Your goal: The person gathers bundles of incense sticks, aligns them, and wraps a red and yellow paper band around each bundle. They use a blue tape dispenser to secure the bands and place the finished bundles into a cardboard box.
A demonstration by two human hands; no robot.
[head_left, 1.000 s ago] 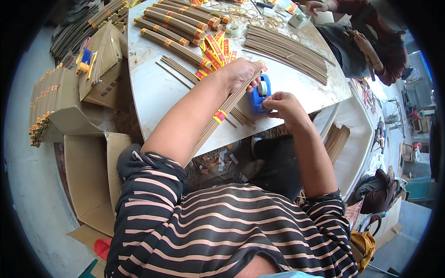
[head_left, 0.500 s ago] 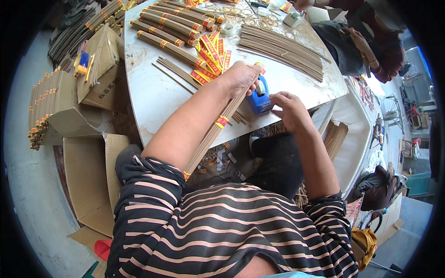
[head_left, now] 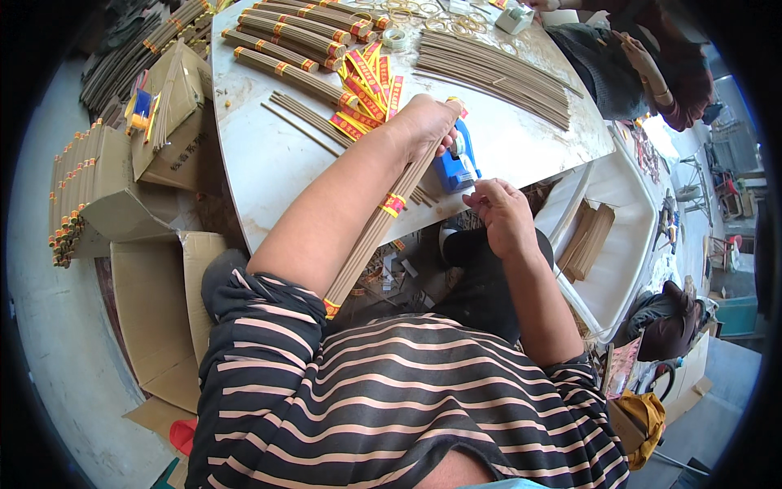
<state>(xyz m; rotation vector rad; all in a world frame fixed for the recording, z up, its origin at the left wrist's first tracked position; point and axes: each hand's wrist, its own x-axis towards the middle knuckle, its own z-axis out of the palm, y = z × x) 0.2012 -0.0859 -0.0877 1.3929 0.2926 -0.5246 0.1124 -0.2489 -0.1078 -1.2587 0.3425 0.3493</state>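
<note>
A bundle of thin brown incense sticks (head_left: pixel 371 244) slants from the table down toward my body, wrapped with red and yellow paper bands. My left hand (head_left: pixel 428 126) is closed around its upper end. Beside that hand, a blue tape dispenser (head_left: pixel 453 173) stands on the white table. My right hand (head_left: pixel 507 213) is just off the dispenser's near end, thumb and fingers pinched on what looks like the end of its clear tape; the strip itself barely shows. Red and yellow paper labels (head_left: pixel 371 81) lie in a loose pile beyond my left forearm.
Banded incense bundles (head_left: pixel 289 41) lie at the table's far left, loose sticks (head_left: pixel 497 77) at the far right. A tape roll (head_left: pixel 394 39) sits between them. Cardboard boxes (head_left: pixel 151 306) stand at left, a white bin (head_left: pixel 631 244) at right. Another person's hand (head_left: pixel 639 61) shows at upper right.
My right hand has drawn back from the dispenser toward my body, its fingers pinched. My left hand still grips the incense bundle, nearly in place. The view has shifted slightly.
</note>
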